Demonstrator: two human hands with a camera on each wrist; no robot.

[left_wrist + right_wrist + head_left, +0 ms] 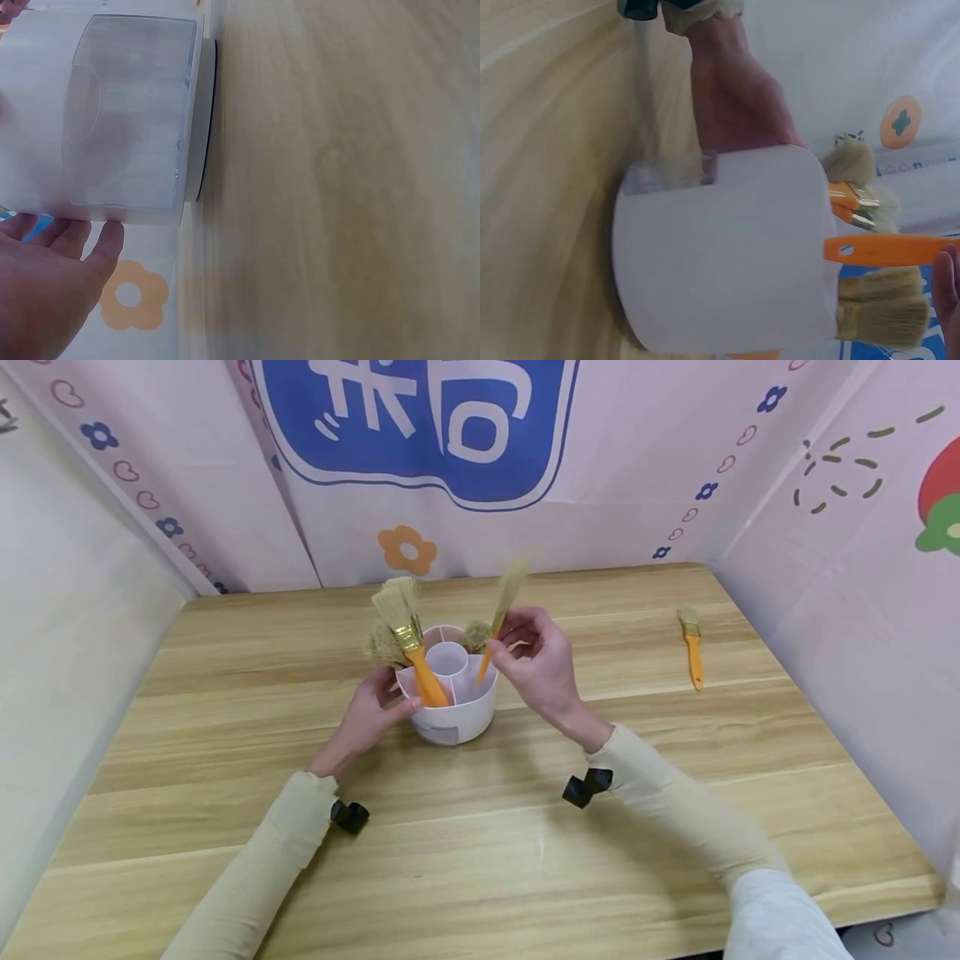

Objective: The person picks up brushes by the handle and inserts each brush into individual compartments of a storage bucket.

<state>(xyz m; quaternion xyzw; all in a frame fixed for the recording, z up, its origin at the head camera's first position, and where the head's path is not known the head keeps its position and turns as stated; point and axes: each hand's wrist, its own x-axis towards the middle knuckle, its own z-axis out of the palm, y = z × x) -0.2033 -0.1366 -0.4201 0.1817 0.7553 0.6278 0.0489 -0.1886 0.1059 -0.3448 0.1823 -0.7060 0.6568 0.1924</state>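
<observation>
A white round organizer (476, 717) with compartments around a central cup stands on the table. My left hand (366, 712) grips its left side, thumb at the front rim; the left wrist view shows the fingertips against its wall (37, 112). My right hand (546, 670) pinches an orange-handled paintbrush (504, 602), bristles up. The handle's lower end points down into the front right compartment; in the right wrist view that handle (892, 250) is at the rim. An orange-handled brush (426, 678) leans in the front left compartment, with more bristle heads (384, 643) behind it.
Another orange-handled paintbrush (694, 652) lies on the wooden table (600, 877) to the right. Bristles of a brush (476, 633) show at the organizer's back right. Printed cloth walls (615, 468) stand behind and on both sides.
</observation>
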